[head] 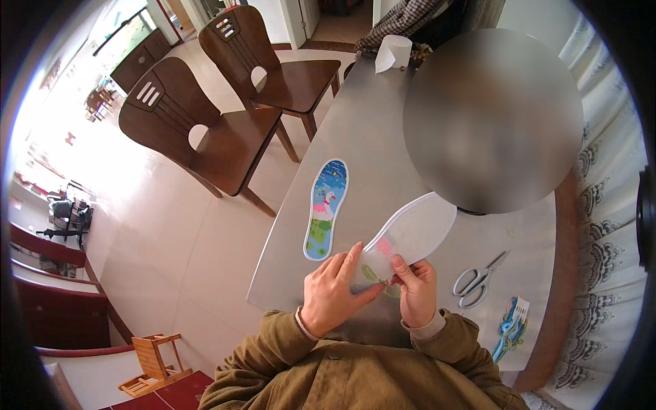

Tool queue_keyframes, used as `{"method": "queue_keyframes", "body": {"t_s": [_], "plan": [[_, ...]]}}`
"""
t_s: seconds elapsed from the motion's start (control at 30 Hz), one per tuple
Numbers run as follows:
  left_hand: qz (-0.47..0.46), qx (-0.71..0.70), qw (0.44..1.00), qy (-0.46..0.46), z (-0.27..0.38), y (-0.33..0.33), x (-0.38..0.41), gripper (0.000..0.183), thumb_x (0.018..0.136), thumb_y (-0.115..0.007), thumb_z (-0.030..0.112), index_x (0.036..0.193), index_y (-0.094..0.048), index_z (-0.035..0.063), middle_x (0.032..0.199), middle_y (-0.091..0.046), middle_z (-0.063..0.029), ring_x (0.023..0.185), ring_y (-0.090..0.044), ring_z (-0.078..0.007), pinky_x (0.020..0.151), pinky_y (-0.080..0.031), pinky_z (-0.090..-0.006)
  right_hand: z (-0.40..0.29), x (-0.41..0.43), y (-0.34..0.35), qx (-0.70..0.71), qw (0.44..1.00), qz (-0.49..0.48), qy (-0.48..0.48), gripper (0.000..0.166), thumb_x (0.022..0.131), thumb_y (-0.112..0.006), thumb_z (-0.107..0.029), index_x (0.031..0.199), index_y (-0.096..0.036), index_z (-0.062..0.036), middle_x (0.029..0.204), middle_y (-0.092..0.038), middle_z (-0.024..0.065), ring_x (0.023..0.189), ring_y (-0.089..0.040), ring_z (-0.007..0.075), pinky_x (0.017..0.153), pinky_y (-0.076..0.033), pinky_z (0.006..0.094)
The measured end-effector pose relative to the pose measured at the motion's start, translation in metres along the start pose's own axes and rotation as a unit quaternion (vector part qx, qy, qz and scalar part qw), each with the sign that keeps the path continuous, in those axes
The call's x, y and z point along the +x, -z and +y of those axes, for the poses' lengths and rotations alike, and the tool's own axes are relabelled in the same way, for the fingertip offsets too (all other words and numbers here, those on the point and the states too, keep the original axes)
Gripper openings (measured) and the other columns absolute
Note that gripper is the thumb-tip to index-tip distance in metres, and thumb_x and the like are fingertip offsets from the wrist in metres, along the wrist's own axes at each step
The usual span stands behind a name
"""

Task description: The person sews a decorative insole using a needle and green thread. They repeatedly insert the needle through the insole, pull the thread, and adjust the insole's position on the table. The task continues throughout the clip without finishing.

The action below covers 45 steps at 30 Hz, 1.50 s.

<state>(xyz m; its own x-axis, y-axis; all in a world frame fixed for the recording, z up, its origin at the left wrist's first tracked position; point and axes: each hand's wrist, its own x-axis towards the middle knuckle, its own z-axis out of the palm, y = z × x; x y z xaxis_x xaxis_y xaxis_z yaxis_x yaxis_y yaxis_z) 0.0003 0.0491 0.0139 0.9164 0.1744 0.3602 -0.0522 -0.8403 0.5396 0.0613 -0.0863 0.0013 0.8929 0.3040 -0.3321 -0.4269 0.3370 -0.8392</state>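
Both hands hold a white mesh insole [417, 225] above the table, its heel end toward me. Pink and green stitching shows on its lower half. My left hand [333, 289] grips the left edge, fingers along the rim. My right hand [417, 292] pinches the right edge, thumb on top. A loop of green thread [392, 291] hangs between the hands; whether a needle is there I cannot tell. Left of the held insole lies another insole [326, 210], printed or stitched with a white bird on blue and green.
Grey-handled scissors [474, 284] and a bundle of coloured embroidery floss [511, 325] on a card lie at the right of the table [374, 133]. A toilet paper roll [394, 52] stands at the far end. Two wooden chairs [241, 143] line the left side. A blurred patch hides the upper right.
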Motion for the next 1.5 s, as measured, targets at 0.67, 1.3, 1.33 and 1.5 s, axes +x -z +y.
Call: {"method": "queue_keyframes", "body": {"t_s": [0.67,1.3,1.33,1.5], "plan": [[-0.031,0.069,0.985,-0.154,0.039,0.075,0.027,0.049,0.064,-0.072,0.031,0.094,-0.056,-0.0052,0.068,-0.058,-0.0095,0.054,-0.058,-0.0183,0.047,-0.048,-0.0256,-0.058,-0.041,-0.023,-0.006,0.998,-0.046,0.05,0.017,0.081,-0.053,-0.013,0.095,-0.05,-0.0028,0.073,-0.055,0.005,0.054,-0.045,0.0124,0.045,-0.033,0.0246],[0.109,0.061,0.971,-0.204,0.11,0.126,0.027,0.011,0.067,-0.068,0.01,0.078,-0.067,0.0087,0.062,-0.057,0.0022,0.039,-0.044,-0.0064,0.038,-0.028,-0.0196,-0.102,-0.054,-0.019,0.159,0.838,-0.471,0.227,0.016,0.084,-0.054,-0.012,0.074,-0.054,0.0001,0.073,-0.062,0.0186,0.06,-0.062,0.0216,0.059,-0.048,0.027],[0.104,0.058,0.972,-0.204,0.11,0.125,0.027,0.011,0.067,-0.069,0.012,0.078,-0.067,0.0092,0.063,-0.058,0.0028,0.04,-0.044,-0.0065,0.038,-0.028,-0.0198,-0.104,-0.052,-0.018,0.158,0.829,-0.492,0.214,0.014,0.084,-0.054,-0.011,0.076,-0.053,0.0008,0.073,-0.062,0.0188,0.061,-0.062,0.0225,0.06,-0.049,0.0278],[0.111,0.064,0.976,-0.176,0.111,0.127,0.017,0.011,0.068,-0.071,0.018,0.075,-0.066,0.0105,0.062,-0.057,0.0044,0.042,-0.045,-0.0064,0.041,-0.03,-0.0204,-0.102,-0.056,-0.022,0.171,0.83,-0.485,0.217,0.012,0.083,-0.054,-0.01,0.079,-0.053,0.001,0.075,-0.062,0.0195,0.061,-0.063,0.0227,0.062,-0.05,0.029]]}}
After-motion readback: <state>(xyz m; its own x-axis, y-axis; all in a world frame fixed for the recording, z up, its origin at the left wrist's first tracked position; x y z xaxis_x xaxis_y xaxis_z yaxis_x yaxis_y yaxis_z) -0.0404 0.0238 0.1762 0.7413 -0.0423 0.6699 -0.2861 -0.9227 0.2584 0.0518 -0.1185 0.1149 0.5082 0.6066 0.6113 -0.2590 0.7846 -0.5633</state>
